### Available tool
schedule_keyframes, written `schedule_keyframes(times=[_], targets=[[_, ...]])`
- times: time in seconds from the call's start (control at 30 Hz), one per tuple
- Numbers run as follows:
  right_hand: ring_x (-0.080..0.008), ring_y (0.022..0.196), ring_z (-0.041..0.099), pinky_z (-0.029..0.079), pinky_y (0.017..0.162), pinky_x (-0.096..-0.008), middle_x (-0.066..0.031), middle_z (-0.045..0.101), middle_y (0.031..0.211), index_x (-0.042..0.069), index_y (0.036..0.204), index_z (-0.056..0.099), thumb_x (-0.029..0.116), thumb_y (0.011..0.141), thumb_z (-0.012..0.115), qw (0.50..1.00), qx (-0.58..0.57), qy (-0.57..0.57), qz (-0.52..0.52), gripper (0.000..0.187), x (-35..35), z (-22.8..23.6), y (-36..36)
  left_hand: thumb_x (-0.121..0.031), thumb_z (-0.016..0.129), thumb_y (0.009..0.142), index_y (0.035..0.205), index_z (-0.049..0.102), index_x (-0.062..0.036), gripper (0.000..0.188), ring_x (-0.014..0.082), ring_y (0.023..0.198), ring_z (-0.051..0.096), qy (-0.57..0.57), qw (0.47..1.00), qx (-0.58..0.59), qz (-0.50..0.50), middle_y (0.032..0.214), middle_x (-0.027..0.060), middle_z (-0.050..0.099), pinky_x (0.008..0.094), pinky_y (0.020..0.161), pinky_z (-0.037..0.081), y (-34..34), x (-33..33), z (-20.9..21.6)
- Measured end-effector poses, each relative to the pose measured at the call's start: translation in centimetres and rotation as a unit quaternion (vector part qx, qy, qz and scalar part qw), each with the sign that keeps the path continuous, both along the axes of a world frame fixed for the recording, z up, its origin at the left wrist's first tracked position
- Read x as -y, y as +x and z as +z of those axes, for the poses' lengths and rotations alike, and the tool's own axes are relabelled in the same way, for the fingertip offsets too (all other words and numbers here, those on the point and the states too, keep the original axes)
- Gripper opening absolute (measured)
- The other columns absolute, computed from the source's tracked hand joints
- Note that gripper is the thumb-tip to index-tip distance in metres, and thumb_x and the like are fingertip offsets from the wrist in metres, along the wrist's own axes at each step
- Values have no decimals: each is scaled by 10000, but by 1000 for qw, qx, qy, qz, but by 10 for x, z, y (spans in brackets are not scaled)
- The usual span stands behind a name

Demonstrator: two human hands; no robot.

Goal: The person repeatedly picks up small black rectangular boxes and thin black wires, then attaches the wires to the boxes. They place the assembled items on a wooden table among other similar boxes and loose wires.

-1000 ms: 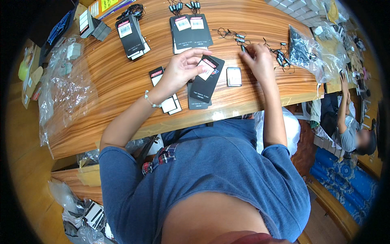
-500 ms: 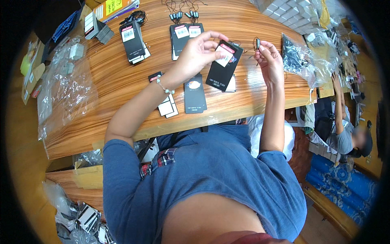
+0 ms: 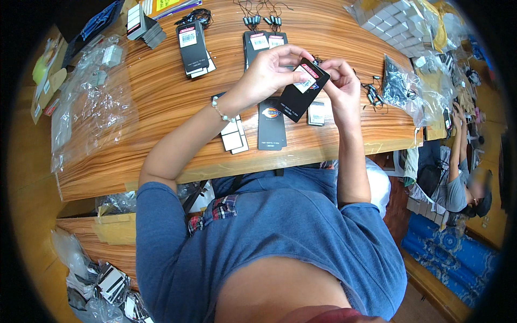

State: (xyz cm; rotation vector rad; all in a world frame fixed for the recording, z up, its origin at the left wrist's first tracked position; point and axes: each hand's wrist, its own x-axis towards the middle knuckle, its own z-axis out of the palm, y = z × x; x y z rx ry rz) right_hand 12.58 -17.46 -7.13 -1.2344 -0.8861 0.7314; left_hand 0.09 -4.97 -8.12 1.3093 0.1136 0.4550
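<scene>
My left hand [image 3: 272, 72] pinches a black hang tag [image 3: 297, 103] near its top, thumb over the white barcode label. My right hand [image 3: 344, 89] closes at the tag's upper right corner, where a bit of black cord [image 3: 316, 60] shows between both hands; its fingertips are partly hidden. Below the held tag lie a pile of dark hang tags [image 3: 271, 129], small white labels [image 3: 233, 137] and a small stack of labels [image 3: 316, 114]. Loose black cords [image 3: 372, 92] lie right of my right hand. Beyond my left hand are tags with cords attached [image 3: 259, 42].
Another corded tag stack [image 3: 194, 55] and a grey card stack [image 3: 152, 35] lie far left. Clear plastic [image 3: 89, 107] covers the table's left end. At right are a bag of black cords [image 3: 396, 81], white boxes [image 3: 390, 24] and a co-worker [image 3: 458, 183].
My right hand has moved left with the black cord to the top of the hang tag. The loose cords and small label stack now show more clearly. The whole view has shifted slightly.
</scene>
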Motion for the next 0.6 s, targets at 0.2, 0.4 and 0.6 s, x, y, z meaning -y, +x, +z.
schedule_keyframes(times=[0.2,0.4,0.6], targets=[[-78,825,550,432,730,-212,-16,597,879,3,999,543,55,838,545,999,-15,-46,12,169,0,-7,3,-9,644,775,1048,520,-11,300,138,909,592,25,999,15,-15,1023,74,570,268,833,499,1,-4,-1],[-137,908,545,420,803,-302,-57,595,1000,21,1054,583,219,909,444,974,-219,-21,49,282,-1,-1,4,9,623,785,1059,511,-14,297,129,927,588,42,999,-20,-22,1014,78,582,251,822,496,0,-1,-1],[-181,898,551,440,797,-360,-78,592,966,37,1020,575,223,915,478,929,-356,79,64,235,-11,0,32,13,617,787,1068,510,-9,301,127,923,591,59,997,-42,-17,1028,86,580,245,817,498,5,-6,-13]])
